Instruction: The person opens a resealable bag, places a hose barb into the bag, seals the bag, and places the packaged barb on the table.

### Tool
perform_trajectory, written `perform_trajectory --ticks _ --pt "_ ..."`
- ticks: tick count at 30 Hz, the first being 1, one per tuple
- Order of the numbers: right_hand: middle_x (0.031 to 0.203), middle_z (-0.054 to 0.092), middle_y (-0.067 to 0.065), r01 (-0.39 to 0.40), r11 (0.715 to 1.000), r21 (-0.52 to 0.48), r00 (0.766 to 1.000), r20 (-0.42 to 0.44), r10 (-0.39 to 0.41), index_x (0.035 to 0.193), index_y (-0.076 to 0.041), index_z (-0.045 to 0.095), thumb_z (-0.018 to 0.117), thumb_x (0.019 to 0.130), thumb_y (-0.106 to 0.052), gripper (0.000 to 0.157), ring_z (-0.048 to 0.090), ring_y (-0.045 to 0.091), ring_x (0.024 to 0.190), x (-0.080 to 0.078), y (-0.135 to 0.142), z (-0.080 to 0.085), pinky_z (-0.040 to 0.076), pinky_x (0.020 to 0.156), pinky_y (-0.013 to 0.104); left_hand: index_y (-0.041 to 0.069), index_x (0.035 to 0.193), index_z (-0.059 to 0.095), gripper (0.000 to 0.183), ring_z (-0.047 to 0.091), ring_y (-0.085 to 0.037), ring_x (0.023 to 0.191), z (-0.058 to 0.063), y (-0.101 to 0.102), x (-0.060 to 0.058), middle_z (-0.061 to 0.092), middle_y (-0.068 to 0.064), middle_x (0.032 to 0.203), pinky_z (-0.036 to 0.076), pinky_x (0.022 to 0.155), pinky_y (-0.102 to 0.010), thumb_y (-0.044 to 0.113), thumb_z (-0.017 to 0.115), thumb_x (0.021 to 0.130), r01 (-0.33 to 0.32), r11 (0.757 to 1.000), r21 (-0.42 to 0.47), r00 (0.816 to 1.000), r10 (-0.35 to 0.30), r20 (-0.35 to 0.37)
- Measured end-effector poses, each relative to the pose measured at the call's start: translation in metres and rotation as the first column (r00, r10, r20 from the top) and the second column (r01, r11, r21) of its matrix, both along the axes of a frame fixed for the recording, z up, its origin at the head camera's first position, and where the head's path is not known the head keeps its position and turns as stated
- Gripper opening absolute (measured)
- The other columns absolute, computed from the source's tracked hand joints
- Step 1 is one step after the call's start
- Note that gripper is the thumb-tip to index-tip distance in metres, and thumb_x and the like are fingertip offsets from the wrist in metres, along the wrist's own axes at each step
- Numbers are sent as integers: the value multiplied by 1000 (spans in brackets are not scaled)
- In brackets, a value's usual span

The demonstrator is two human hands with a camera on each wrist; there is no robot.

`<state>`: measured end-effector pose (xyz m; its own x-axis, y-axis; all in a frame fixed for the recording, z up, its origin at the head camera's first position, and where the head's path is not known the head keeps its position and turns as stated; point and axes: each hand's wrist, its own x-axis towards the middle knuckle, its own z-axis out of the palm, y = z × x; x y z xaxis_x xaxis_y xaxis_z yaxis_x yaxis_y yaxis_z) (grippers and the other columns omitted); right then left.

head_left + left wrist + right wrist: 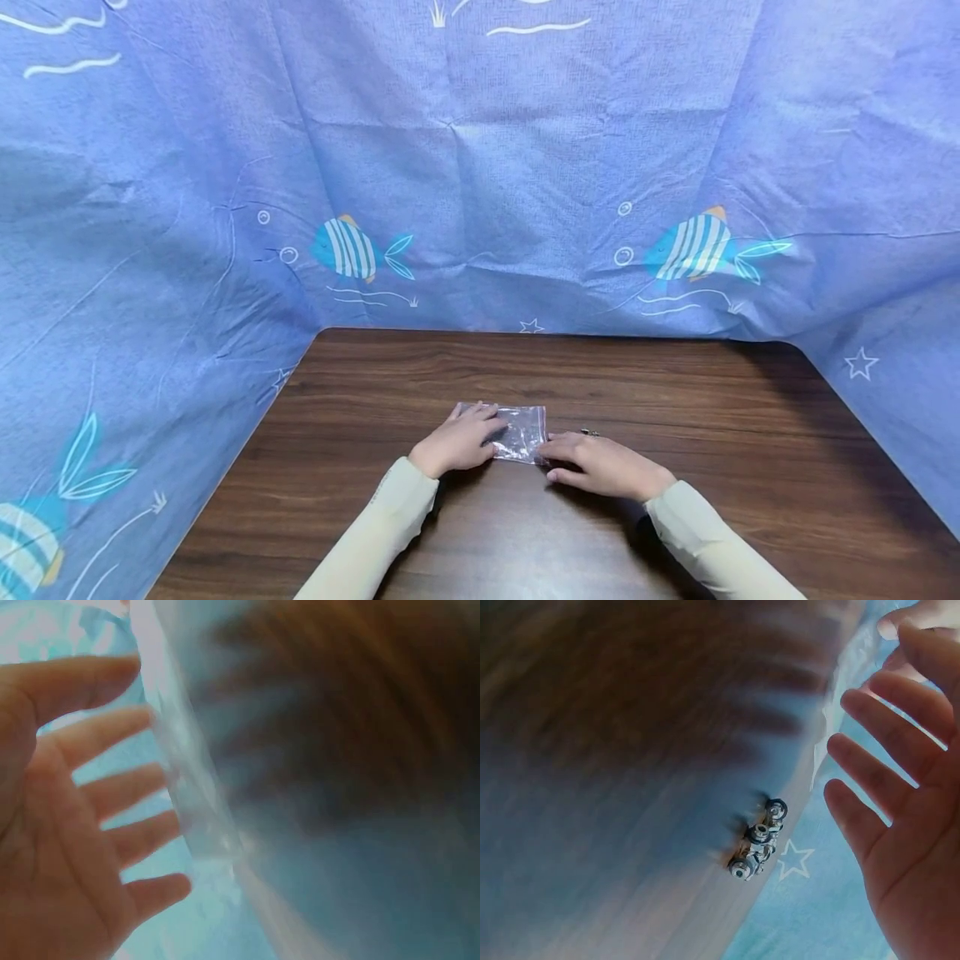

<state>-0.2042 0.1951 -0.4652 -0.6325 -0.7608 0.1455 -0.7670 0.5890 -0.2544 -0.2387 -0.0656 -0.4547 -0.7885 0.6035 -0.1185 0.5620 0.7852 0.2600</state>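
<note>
Clear plastic bag [519, 432] lying flat on the wooden table [517, 533]

The bag is lying near the middle of the tabletop, between the two hands, and is catching the light in wrinkles. A thin reddish line [544, 422] is running down its right edge. A small dark mark on the left sleeve [367, 533] is showing too small to read.

The bag's edges are sitting well apart from the table's far edge and both side edges, with wood grain stretching all around. Just beyond the right hand [600, 462], a small metallic piece with round, wheel-like parts [757, 841] is resting on the wood, well apart from the far edge.

The left hand [461, 439] is resting over the bag's left part, its fingers spreading. The right hand is reaching its fingertips to the bag's right edge, its fingers lying loosely extended and the thumb standing apart; whether they are pressing down, I cannot tell.

Farther out, a blue cloth [525, 192] is hanging behind the table, showing striped fish [351, 248] and stars.
</note>
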Motion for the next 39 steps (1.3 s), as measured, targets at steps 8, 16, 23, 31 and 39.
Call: perform_trajectory --ticks 8,16,23,31,39 --pt "109 70 12 100 986 -137 995 12 -99 115 1 67 65 90 -14 28 65 26 103 -18 -1 -2 51 90 40 8 113 65 29 58 -24 104 4 17 -1 63 -7 111 47 91 -40 28 63 92 -83 956 280 996 83 13" --pt "90 73 10 338 914 -226 937 171 -304 98 3 71 70 84 -6 16 68 21 83 -38 -8 -3 55 74 33 2 100 64 23 59 -18 86 0 36 -5 64 -7 92 47 77 -26 21 67 88 -200 825 528 971 93 222" --pt "83 73 9 496 842 -212 854 295 -429 94 2 73 73 81 -8 17 67 16 75 -47 -13 -6 53 67 28 1 97 63 22 57 -14 81 -8 45 -6 65 -8 89 47 73 -25 19 69 86 -303 767 565 938 135 320" --pt "77 70 4 560 811 -171 801 364 -476 91 1 73 76 77 -8 17 57 10 65 -50 -21 -8 48 60 25 -1 96 64 22 52 -8 72 -20 44 -9 61 -5 82 44 66 -20 16 69 84 -320 769 554 924 124 361" --pt "74 68 1 581 798 -159 774 410 -482 94 -1 74 75 78 -13 20 54 8 62 -51 -23 -10 46 59 24 0 93 64 21 51 -7 70 -33 41 -11 60 -2 79 43 64 -19 17 71 81 -342 740 579 919 136 369"
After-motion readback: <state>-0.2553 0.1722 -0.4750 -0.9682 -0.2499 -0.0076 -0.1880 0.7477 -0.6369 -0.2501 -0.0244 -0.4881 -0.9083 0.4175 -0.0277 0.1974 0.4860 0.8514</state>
